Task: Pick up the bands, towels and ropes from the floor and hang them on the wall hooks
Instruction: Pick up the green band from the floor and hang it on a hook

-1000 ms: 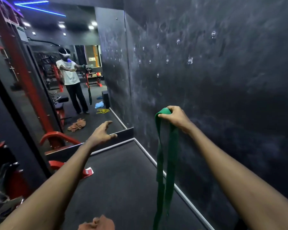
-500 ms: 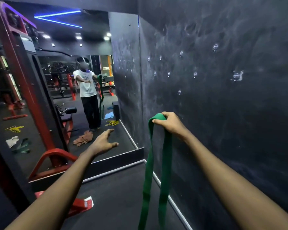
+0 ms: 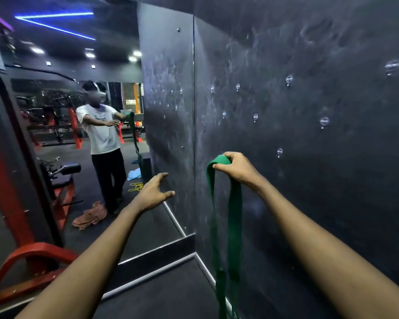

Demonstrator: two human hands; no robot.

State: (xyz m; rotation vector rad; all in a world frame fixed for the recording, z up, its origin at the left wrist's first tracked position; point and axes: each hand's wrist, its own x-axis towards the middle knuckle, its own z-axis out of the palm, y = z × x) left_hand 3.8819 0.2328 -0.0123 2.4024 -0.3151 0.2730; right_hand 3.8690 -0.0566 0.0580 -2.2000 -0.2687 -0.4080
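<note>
- On the right, a dark textured wall (image 3: 332, 215) carries a scatter of small clear plastic hooks (image 3: 279, 152).
- Right hand (image 3: 236, 169): I see the fingers and thumb curled round the top fold of a long flat green rubber band (image 3: 233, 215). It is raised near the wall, below and left of the lowest hook and apart from it.
- Green band: a doubled loop that hangs straight down from the grip, past the bottom edge of view.
- Left hand (image 3: 152, 192): it reaches forward, left of the band, with fingers spread and relaxed, holding nothing.
- Far left, a large wall mirror (image 3: 78, 54): I see reflected a crumpled orange towel (image 3: 89, 217), a coiled yellow rope (image 3: 136, 186) and a light blue cloth (image 3: 134, 174) on the dark floor.
</note>
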